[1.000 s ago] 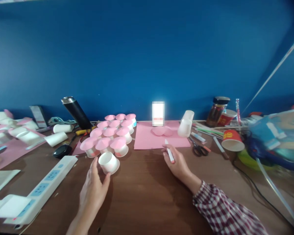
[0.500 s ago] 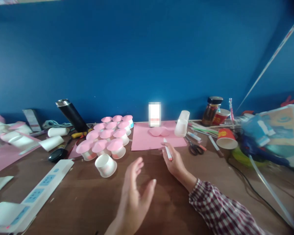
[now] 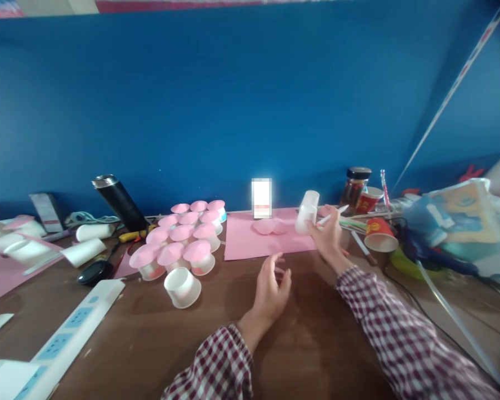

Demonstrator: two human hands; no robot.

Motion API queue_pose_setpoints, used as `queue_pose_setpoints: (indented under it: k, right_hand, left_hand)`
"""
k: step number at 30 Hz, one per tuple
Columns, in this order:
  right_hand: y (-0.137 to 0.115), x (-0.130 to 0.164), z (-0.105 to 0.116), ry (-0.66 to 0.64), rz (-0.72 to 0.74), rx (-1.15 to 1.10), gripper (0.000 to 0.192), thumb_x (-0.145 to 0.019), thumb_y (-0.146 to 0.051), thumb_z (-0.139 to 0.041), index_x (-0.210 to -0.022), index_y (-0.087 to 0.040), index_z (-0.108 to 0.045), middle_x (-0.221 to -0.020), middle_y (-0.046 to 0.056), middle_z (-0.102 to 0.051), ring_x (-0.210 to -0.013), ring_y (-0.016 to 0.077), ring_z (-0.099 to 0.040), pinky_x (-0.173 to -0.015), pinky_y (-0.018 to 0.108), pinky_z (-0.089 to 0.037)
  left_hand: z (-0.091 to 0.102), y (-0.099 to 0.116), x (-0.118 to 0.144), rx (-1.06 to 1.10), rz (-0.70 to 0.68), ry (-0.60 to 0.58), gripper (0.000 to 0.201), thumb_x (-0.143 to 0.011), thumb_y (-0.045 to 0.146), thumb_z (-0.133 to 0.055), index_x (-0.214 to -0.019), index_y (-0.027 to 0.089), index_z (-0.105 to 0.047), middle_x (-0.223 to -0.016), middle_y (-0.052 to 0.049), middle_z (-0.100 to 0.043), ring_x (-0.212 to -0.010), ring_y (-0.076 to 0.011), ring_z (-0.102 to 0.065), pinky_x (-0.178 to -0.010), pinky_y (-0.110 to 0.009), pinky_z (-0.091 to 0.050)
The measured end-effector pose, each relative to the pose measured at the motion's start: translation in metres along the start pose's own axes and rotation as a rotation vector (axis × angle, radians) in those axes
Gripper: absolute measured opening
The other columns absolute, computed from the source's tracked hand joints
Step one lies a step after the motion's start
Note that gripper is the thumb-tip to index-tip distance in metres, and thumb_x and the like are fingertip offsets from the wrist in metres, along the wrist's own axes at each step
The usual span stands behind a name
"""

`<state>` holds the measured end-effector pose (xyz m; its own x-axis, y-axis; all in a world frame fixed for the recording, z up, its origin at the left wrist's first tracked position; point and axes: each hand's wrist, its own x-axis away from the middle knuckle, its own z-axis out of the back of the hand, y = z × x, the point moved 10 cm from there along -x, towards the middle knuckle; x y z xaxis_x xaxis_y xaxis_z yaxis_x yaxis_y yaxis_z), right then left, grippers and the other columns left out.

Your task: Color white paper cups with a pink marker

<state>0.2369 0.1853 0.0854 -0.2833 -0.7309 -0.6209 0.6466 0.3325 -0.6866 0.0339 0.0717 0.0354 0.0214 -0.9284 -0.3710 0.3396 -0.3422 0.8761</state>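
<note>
My right hand [image 3: 329, 240] has a white marker [image 3: 334, 215] tucked in its fingers, tip pointing up and right. Its thumb reaches the lower part of a stack of white cups [image 3: 306, 214]; whether it grips the stack I cannot tell. Under the stack lies a pink sheet [image 3: 250, 249], with pink paper rounds [image 3: 270, 226] near its middle. My left hand [image 3: 271, 289] hovers in front of the sheet, fingers loosely curved and apart, holding nothing. To its left, a white paper cup [image 3: 182, 287] stands before rows of cups with pink cone tops [image 3: 182, 233].
A white power strip [image 3: 73, 328] lies at left, near a black mouse [image 3: 95, 273] and a tilted black flask [image 3: 120, 203]. On the right are a lidded jar [image 3: 355, 189], a red paper cup [image 3: 381, 235], a cable and plastic bags [image 3: 458, 216]. A blue wall [image 3: 250, 100] closes the back.
My right hand has moved right, from beside the pink rounds to the cup stack, still with the marker. My left hand has moved forward and right. The view has shifted slightly.
</note>
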Motion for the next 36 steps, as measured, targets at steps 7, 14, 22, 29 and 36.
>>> queue_pose_setpoints:
  k: [7, 14, 22, 29, 36]
  right_hand:
    - [0.012, -0.016, -0.024, -0.023, -0.062, 0.098, 0.074, -0.066, -0.041, -0.066, -0.128, -0.016, -0.036, -0.125, 0.018, -0.052, -0.103, 0.0309, -0.056, -0.085, 0.044, -0.043]
    - [0.015, -0.015, -0.033, -0.079, -0.133, 0.123, 0.062, -0.067, -0.040, -0.063, -0.121, -0.015, -0.044, -0.104, 0.013, -0.060, -0.088, 0.0290, -0.058, -0.077, 0.041, -0.044]
    - [-0.042, 0.028, 0.003, -0.015, -0.089, -0.256, 0.059, -0.066, -0.041, -0.069, -0.115, -0.019, -0.046, -0.094, 0.004, -0.054, -0.073, 0.0176, -0.052, -0.068, 0.034, -0.047]
    - [-0.059, 0.067, 0.003, -0.093, -0.124, -0.300, 0.052, -0.071, -0.042, -0.066, -0.113, -0.017, -0.048, -0.100, 0.007, -0.054, -0.080, 0.0193, -0.054, -0.070, 0.034, -0.048]
    - [-0.058, 0.078, -0.008, -0.168, -0.093, -0.267, 0.051, -0.072, -0.043, -0.064, -0.112, -0.016, -0.049, -0.106, 0.010, -0.055, -0.098, 0.0256, -0.052, -0.082, 0.040, -0.046]
  left_hand:
    - [-0.007, -0.005, -0.001, 0.094, 0.067, -0.050, 0.037, -0.087, 0.028, -0.047, -0.122, 0.017, -0.042, -0.101, -0.009, -0.059, -0.075, -0.0130, -0.059, -0.066, -0.028, -0.050]
    - [-0.006, -0.010, -0.001, 0.173, 0.103, -0.033, 0.039, -0.085, 0.030, -0.051, -0.122, 0.018, -0.043, -0.098, -0.009, -0.060, -0.071, -0.0125, -0.058, -0.066, -0.028, -0.049]
    - [-0.012, -0.035, -0.002, 0.771, 0.418, 0.073, 0.046, -0.075, 0.039, -0.066, -0.115, 0.019, -0.053, -0.110, -0.010, -0.058, -0.092, -0.0172, -0.058, -0.077, -0.031, -0.049]
    - [-0.017, -0.035, 0.001, 0.954, 0.488, 0.035, 0.040, -0.071, 0.034, -0.072, -0.106, 0.016, -0.063, -0.099, -0.007, -0.066, -0.083, -0.0136, -0.058, -0.075, -0.026, -0.045]
    - [-0.020, -0.032, 0.000, 1.098, 0.514, 0.032, 0.034, -0.072, 0.028, -0.072, -0.102, 0.015, -0.065, -0.100, -0.009, -0.068, -0.092, -0.0185, -0.061, -0.083, -0.031, -0.046]
